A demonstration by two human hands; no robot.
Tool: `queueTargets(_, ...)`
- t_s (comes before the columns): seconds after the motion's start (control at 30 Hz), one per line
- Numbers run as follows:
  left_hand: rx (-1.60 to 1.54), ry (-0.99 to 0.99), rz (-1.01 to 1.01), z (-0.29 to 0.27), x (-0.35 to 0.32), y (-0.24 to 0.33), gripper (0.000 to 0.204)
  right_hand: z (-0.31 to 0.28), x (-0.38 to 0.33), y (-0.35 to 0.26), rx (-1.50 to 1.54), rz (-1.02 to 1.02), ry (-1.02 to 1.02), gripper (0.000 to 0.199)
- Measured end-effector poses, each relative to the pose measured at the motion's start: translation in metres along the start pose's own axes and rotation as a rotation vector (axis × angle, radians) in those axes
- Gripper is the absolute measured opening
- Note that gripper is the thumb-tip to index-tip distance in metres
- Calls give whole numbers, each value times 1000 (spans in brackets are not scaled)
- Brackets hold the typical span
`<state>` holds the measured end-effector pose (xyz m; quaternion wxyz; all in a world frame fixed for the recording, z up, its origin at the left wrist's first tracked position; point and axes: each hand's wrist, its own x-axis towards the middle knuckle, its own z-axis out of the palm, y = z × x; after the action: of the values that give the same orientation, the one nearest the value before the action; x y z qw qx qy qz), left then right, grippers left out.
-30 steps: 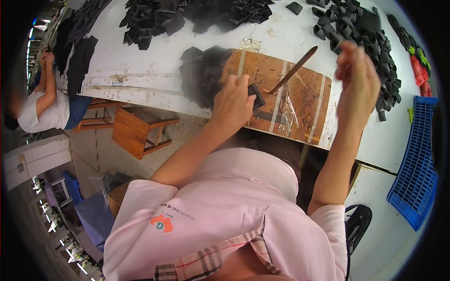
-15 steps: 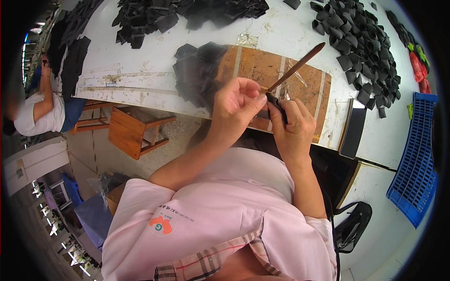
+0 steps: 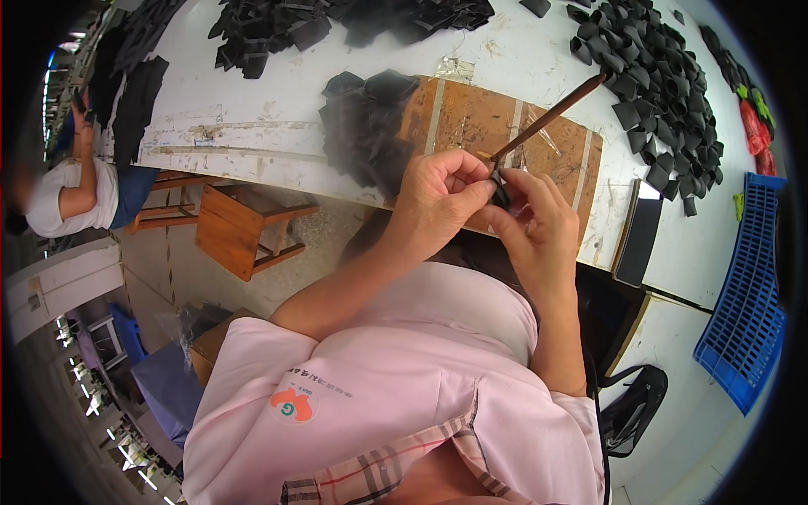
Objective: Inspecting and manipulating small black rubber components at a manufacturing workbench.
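A small black fabric piece (image 3: pixel 501 195) is pinched between my two hands, low over the front edge of a brown board. My left hand (image 3: pixel 442 198) has its thumb and fingertips closed on the piece's left side. My right hand (image 3: pixel 539 220) grips its right side with curled fingers, and part of the piece is hidden by them. From just above the fingertips a slim brown rod (image 3: pixel 551 116) slants up to the right over the board. Whether the rod's lower end touches the fabric or is fixed to something, I cannot tell.
Flat black pieces (image 3: pixel 366 126) lie left of the brown board (image 3: pixel 471 109). Tube-shaped black pieces (image 3: pixel 665 93) heap up at the far right of the white table (image 3: pixel 252 109). A blue plastic crate (image 3: pixel 741 303) is at the right, a wooden stool (image 3: pixel 244 227) and a seated person (image 3: pixel 80 189) at the left.
My hands have shifted slightly right and drawn closer together at the rod's lower end. Less of the black piece shows, and my right fingers have turned around it.
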<state>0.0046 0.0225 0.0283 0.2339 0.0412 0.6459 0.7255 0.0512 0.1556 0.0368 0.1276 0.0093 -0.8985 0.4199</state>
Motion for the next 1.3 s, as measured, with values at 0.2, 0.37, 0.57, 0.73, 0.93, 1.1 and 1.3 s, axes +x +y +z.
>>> queueTargets(0.2, 273, 29, 203, 5, -8, 0, 5, 0, -2, 10, 390, 171, -24, 14)
queueTargets(0.37, 327, 230, 281, 14, -3, -6, 6, 17, 1, 9, -292, -222, 158, 11)
queueTargets(0.57, -690, -103, -232, -5, 2, 6, 14, 12, 4, 14, 217, 135, 96, 8)
queueTargets(0.73, -210, -39, -35, 3, -6, 16, 17, -6, 10, 9, 1415, 684, -200, 7)
queueTargets(0.93, 100, 238, 279, 19, -5, 17, 8, -17, 20, -7, 1445, 655, -262, 19)
queueTargets(1.1, -829, -241, 31, -1, 14, 65, 14, -55, 58, -43, 830, 226, -133, 23)
queueTargets(1.3, -1122, -374, -277, -4, 35, 68, 18, -46, 86, -17, 1079, 285, -324, 31)
